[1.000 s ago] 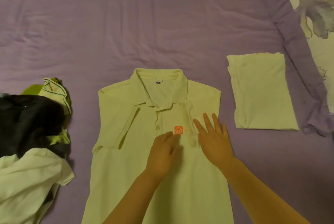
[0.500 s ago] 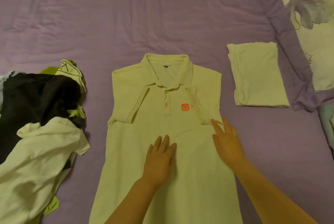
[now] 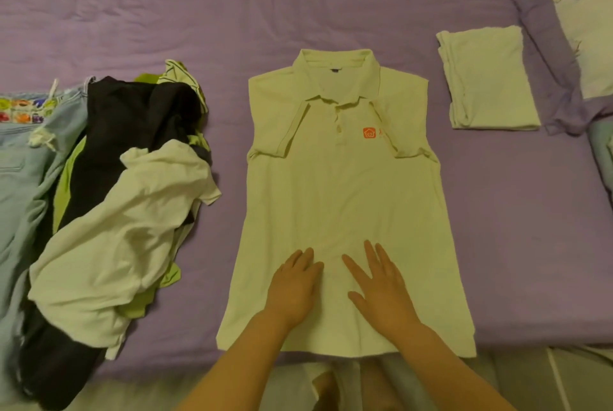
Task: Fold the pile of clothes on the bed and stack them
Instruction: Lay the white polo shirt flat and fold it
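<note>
Polo shirt [image 3: 345, 198] lies flat mid-bed, sleeves tucked in. My left hand [image 3: 292, 291] and right hand [image 3: 381, 294] press flat, grip released. I'd smooth toward 6 o'clock, then fold hem to collar.

No readable words or numbers are showing anywhere. The only sign is sitting on the chest of the pale polo shirt [image 3: 341, 211]: a small orange square logo [image 3: 369, 132] bearing a white house-shaped outline, with a few faint orange marks trailing just to its right (too small and blurred to read as letters). A small dark tag [image 3: 335, 70] is lying inside the back of the collar, and any print on it is too small to make out. The colourful patterned band [image 3: 23, 110] at the far left is showing shapes only, no legible writing.
</note>
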{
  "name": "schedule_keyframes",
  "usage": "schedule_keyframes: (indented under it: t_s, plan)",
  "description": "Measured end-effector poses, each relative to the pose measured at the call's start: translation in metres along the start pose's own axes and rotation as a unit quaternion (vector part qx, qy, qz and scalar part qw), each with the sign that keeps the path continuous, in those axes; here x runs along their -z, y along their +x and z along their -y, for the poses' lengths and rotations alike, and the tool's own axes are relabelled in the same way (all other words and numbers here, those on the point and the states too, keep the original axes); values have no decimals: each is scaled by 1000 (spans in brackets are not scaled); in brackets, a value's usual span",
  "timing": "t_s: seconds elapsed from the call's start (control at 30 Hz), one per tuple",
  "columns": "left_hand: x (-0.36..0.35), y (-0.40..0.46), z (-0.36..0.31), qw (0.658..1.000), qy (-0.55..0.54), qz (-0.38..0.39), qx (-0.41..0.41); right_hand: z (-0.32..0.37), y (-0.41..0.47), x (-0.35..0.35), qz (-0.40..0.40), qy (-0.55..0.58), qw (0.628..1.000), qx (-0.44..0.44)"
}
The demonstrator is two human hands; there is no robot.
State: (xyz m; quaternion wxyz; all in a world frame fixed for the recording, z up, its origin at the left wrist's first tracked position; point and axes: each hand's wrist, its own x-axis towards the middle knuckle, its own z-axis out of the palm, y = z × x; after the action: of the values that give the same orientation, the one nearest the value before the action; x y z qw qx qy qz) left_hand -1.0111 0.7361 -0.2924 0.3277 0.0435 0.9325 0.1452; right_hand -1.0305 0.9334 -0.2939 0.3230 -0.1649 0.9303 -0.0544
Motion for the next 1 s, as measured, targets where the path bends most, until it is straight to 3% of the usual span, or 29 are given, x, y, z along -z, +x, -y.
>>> schedule_keyframes:
  t_s: [0.13, 0.2, 0.27, 0.33, 0.43, 0.57, 0.67, 0.83, 0.9, 1.0]
  plan:
    - [-7, -21, 13, 999, -3, -33, -6, 15, -10, -15, 76, -39, 995, 49]
    - [-6, -28, 17, 991, -32, -125, 12, 17, -16, -19, 86, -36, 994, 51]
    - [-5, -33, 27, 972, -48, -198, 115, 19, -17, -19, 78, -22, 996, 48]
    - [-4, -38, 40, 948, -108, -179, 239, 22, -16, -17, 75, -14, 996, 41]
    - [-4, -41, 54, 916, -212, -153, 305, 24, -15, -18, 67, -2, 997, 30]
    - [-5, -48, 62, 927, -170, -85, 322, 31, -14, -16, 65, 10, 998, 21]
    - [-5, -56, 65, 904, -271, -64, 323, 44, -13, -11, 57, 29, 997, 33]
    - [-1, -88, 63, 883, -384, -80, 256, 76, -20, -4, 54, 135, 989, 42]
    - [6, -104, 60, 850, -450, -126, 244, 90, -25, 1, 32, 212, 976, 38]
    - [28, -119, 51, 755, -603, -176, 189, 113, -34, 19, 8, 358, 933, 32]
